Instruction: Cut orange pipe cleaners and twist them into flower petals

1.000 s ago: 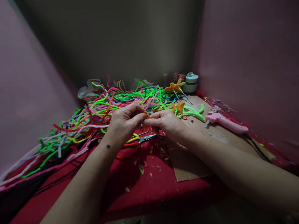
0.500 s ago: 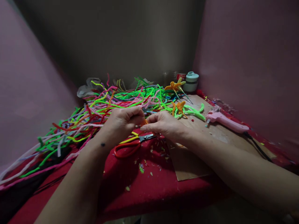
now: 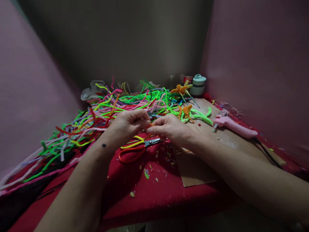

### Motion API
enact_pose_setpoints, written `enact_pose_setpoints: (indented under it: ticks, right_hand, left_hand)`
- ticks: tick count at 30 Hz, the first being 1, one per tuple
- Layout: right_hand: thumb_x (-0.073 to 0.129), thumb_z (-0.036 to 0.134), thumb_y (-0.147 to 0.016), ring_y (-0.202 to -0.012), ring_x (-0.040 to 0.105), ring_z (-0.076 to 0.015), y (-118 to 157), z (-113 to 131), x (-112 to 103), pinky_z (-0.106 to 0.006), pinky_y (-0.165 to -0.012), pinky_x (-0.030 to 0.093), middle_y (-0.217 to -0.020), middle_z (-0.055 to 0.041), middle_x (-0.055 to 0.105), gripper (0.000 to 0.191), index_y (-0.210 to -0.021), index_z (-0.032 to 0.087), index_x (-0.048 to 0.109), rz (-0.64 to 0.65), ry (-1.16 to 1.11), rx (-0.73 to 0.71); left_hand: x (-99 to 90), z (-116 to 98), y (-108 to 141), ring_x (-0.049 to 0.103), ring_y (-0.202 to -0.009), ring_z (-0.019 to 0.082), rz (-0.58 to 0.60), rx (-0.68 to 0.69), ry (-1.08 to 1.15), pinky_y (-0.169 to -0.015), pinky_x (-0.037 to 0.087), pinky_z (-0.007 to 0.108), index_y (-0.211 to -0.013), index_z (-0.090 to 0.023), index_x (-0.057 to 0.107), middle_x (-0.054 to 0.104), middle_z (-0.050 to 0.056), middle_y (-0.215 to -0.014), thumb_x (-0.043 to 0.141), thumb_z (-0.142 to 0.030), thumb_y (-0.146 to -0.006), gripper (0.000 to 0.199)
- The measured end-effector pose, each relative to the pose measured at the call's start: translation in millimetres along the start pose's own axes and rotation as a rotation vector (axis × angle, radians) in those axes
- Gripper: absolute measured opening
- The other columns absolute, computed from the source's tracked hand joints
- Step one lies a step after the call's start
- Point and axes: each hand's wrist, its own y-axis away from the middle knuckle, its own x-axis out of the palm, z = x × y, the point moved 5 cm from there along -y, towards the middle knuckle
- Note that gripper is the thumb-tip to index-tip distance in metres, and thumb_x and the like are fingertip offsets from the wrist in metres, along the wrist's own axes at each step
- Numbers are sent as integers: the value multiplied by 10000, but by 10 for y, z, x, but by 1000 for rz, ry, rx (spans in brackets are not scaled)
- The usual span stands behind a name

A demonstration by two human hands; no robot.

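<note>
Between my fingertips is a short piece of orange pipe cleaner [image 3: 151, 125], mostly hidden by the fingers. My left hand [image 3: 131, 122] pinches it from the left, and my right hand [image 3: 169, 128] grips it from the right, thumb against the forefinger. The two hands almost touch, above the red cloth. Just below them lie scissors [image 3: 137, 149] with red and yellow handles, their blades pointing right. An orange pipe-cleaner flower piece [image 3: 185, 112] and bright green pipe cleaners [image 3: 201, 115] rest to the right of my right hand.
A big tangle of coloured pipe cleaners [image 3: 135, 103] covers the back and left. On a cardboard sheet [image 3: 196, 167] at the right lies a pink glue gun [image 3: 235, 126] with a black cord. A pale blue container [image 3: 198, 84] stands behind. Scraps dot the red cloth [image 3: 154, 199].
The fingers have drawn slightly closer together, and less of the orange pipe cleaner shows. My left wrist has turned a little. The things on the table stay in place.
</note>
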Motion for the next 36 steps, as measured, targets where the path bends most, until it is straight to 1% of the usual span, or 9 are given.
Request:
enact_pose_setpoints:
  ticks: [5, 9, 12, 15, 19, 25, 30, 33, 36]
  right_hand:
    - [647, 299, -726, -440, 247, -46, -10, -27, 24, -261, -467, 137, -455, 73, 348, 266, -555, 149, 508, 38, 10, 3]
    - [625, 287, -736, -446, 270, -51, 4, 27, -5, -252, -472, 166, -461, 73, 372, 232, -577, 143, 534, -4, -65, -31]
    - [609, 279, -746, -451, 278, -49, 5, 55, -21, -245, -473, 182, -480, 68, 400, 229, -581, 137, 537, -29, -114, -62]
    - [588, 241, -754, -443, 297, -46, -15, 41, -28, -237, -469, 204, -486, 65, 430, 200, -592, 130, 550, -35, -137, -85]
    - [554, 210, -778, -426, 325, -47, -40, 11, -27, -231, -463, 229, -468, 62, 440, 213, -580, 130, 550, -37, -122, -102]
    - [580, 246, -790, -415, 302, -43, -25, 29, -10, -229, -447, 205, -443, 73, 401, 248, -571, 141, 527, -70, -91, -105]
    - [609, 233, -762, -394, 298, -48, -41, -7, 5, -230, -421, 189, -421, 74, 384, 227, -566, 139, 542, -6, -99, -74]
    - [611, 240, -756, -394, 323, -52, -42, 2, -13, -226, -418, 206, -426, 66, 408, 229, -562, 136, 546, -9, -97, -87]
    - [589, 239, -769, -408, 344, -59, -26, 33, -14, -223, -430, 232, -435, 64, 416, 222, -577, 135, 548, -8, -94, -85]
  left_hand:
    - [30, -97, 18, 438, -574, 79, -12, 149, -291, -549, 335, 198, -678, -156, 573, 530, -32, -617, 517, -210, -785, 132]
    - [-3, -84, 0, 459, -569, 80, -74, 26, -10, -532, 364, 187, -712, -154, 594, 536, -27, -618, 547, -255, -788, 135]
    - [16, -1, -6, 473, -525, 72, -22, -136, 268, -489, 378, 177, -757, -150, 628, 548, -22, -615, 573, -331, -793, 193]
    - [37, 35, -7, 484, -510, 62, -3, -188, 407, -473, 385, 164, -785, -146, 637, 562, -21, -627, 613, -334, -770, 190]
    - [63, 37, -23, 486, -500, 59, -50, -201, 446, -468, 394, 164, -854, -143, 640, 580, -20, -639, 644, -297, -738, 193]
    - [82, -15, -30, 426, -440, 60, -133, -197, 352, -413, 343, 168, -702, -152, 569, 495, -47, -524, 585, -242, -738, 99]
    - [89, -46, -22, 393, -441, 64, -154, -166, 201, -399, 303, 170, -690, -160, 565, 469, -52, -517, 567, -224, -734, 78]
    - [78, -21, -17, 415, -467, 66, -133, -164, 301, -429, 334, 174, -742, -161, 573, 495, -49, -560, 585, -242, -739, 82]
    - [70, 3, -18, 450, -502, 70, -42, -142, 415, -470, 364, 183, -827, -161, 594, 526, -42, -612, 611, -279, -749, 143]
